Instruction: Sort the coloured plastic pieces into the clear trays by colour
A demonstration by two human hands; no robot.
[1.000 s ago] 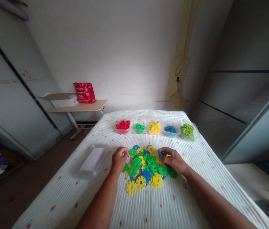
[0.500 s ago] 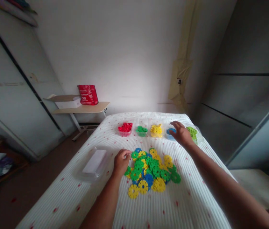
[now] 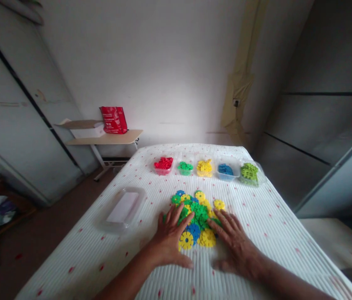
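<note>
A loose pile of flat, notched plastic discs (image 3: pixel 199 213) in green, yellow and blue lies in the middle of the cloth. My left hand (image 3: pixel 172 237) rests on the pile's left side, fingers spread, covering some discs. On the right side, my right hand (image 3: pixel 235 241) lies with its fingers stretched over the edge of the pile. Neither hand grips a disc that I can see. Behind the pile stands a row of clear tubs: red pieces (image 3: pixel 163 163), green pieces (image 3: pixel 185 166), yellow pieces (image 3: pixel 204 166), blue pieces (image 3: pixel 225 169) and light green pieces (image 3: pixel 249 171).
A clear plastic container (image 3: pixel 125 208) with a white rectangle inside sits left of the pile. The white ribbed cloth (image 3: pixel 94 250) covers the surface. A small side table (image 3: pixel 116 138) against the wall bears a red bag (image 3: pixel 114 120) and a white box (image 3: pixel 88 131).
My right hand has come back from the blue tub to the pile's right side. My left hand has moved onto the pile and spread its fingers.
</note>
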